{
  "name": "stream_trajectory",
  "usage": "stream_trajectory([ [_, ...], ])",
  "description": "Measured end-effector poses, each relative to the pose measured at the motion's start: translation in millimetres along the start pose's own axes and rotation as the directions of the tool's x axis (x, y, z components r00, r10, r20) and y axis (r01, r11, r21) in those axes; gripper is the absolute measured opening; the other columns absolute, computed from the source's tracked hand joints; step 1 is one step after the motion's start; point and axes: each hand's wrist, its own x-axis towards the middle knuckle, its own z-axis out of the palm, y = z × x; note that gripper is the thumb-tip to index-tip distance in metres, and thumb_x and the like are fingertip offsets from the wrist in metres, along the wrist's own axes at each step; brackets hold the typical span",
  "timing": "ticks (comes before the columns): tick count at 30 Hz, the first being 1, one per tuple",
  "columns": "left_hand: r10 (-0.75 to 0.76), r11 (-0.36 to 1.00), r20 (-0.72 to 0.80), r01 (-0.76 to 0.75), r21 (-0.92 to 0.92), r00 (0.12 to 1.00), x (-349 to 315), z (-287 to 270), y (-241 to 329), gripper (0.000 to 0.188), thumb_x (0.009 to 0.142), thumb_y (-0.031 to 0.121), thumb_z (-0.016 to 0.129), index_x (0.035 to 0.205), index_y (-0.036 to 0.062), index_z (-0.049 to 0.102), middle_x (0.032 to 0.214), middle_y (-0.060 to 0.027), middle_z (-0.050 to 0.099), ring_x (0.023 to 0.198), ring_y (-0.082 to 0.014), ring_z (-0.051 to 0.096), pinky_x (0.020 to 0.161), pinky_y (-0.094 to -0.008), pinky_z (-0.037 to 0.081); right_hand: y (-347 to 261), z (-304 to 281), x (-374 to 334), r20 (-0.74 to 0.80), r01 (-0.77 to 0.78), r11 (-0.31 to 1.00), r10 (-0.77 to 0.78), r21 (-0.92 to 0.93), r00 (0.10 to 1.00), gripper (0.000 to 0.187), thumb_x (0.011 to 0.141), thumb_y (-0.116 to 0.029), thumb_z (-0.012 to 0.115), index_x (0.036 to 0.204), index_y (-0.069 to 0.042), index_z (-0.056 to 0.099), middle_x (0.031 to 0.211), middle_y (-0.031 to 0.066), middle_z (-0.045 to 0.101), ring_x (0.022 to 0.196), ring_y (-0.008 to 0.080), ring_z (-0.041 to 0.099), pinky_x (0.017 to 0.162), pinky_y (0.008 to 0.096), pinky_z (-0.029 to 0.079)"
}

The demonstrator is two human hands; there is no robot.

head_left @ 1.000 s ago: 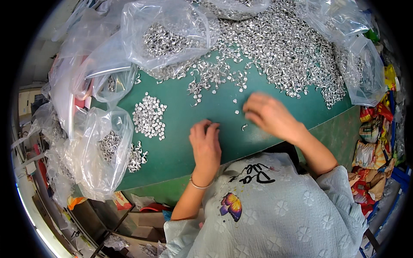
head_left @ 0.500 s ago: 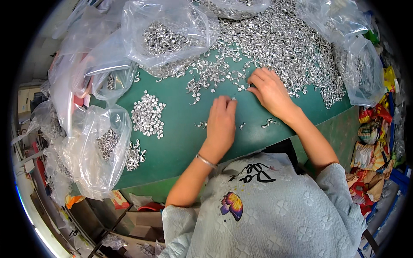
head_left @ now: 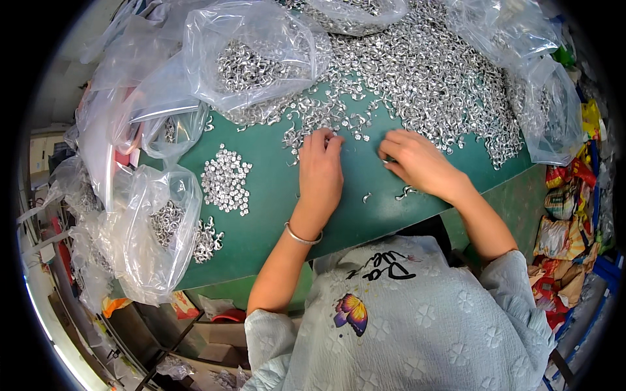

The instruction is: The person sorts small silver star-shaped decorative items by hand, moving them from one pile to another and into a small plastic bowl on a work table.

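My left hand [head_left: 321,171] reaches to the near edge of the loose silvery metal pieces [head_left: 319,116], its fingers bent together and pinching at a small metal piece there, mostly hidden by the fingers. To the right, my right hand [head_left: 417,163] is just above the green tabletop [head_left: 274,215], thumb and fingers closed on a small curved metal piece [head_left: 389,159]. Two small curved pieces lie near my body: one single piece [head_left: 366,197] between the hands and a little cluster [head_left: 405,193] below the right wrist. A group of small flower-shaped pieces [head_left: 225,179] sits left of my left hand.
A large heap of metal pieces [head_left: 430,78] covers the far right. Clear plastic bags holding pieces stand at the back [head_left: 254,55], at the left [head_left: 150,228] and at the right edge [head_left: 551,111]. A smaller pile [head_left: 207,241] lies beside the left bag.
My left hand has moved left and away from me to the edge of the pieces. My right hand has drawn back from the heap toward me.
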Motion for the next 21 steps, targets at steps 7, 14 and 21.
stream_trajectory([
  [7, -0.041, 0.988, 0.004, 0.040, 0.150, 0.999, 33, 17, 22, 0.022, 0.082, 0.006, 0.066, 0.104, 0.0052, 0.063, 0.105, -0.0115, 0.056, 0.097, -0.0294, 0.054, 0.083, -0.0402, 0.039, 14, -8, 40, -0.286, -0.015, 0.986, -0.033, -0.165, 0.958, 0.015, 0.075, -0.005, 0.066, 0.091, -0.004, 0.064, 0.101, 0.0085, 0.058, 0.098, 0.0281, 0.054, 0.083, 0.0396, 0.045],
  [14, -0.079, 0.989, -0.026, 0.081, 0.124, 0.997, 17, 5, -4, 0.016, 0.082, 0.004, 0.064, 0.098, 0.0065, 0.064, 0.103, -0.0074, 0.057, 0.097, -0.0268, 0.054, 0.081, -0.0404, 0.038, 15, -12, 18, -0.195, 0.023, 0.988, -0.053, -0.152, 0.979, 0.022, 0.072, -0.008, 0.072, 0.092, -0.004, 0.065, 0.105, 0.0080, 0.056, 0.102, 0.0257, 0.051, 0.086, 0.0370, 0.042],
  [21, -0.054, 0.991, 0.018, 0.052, 0.126, 0.998, 21, 9, 17, 0.026, 0.080, 0.010, 0.070, 0.104, 0.0076, 0.063, 0.104, -0.0082, 0.056, 0.099, -0.0273, 0.053, 0.082, -0.0397, 0.038, 6, -5, 0, -0.045, 0.022, 1.000, -0.022, -0.008, 0.999, 0.023, 0.073, -0.007, 0.072, 0.094, -0.003, 0.064, 0.097, 0.0094, 0.058, 0.097, 0.0275, 0.054, 0.084, 0.0382, 0.043],
])
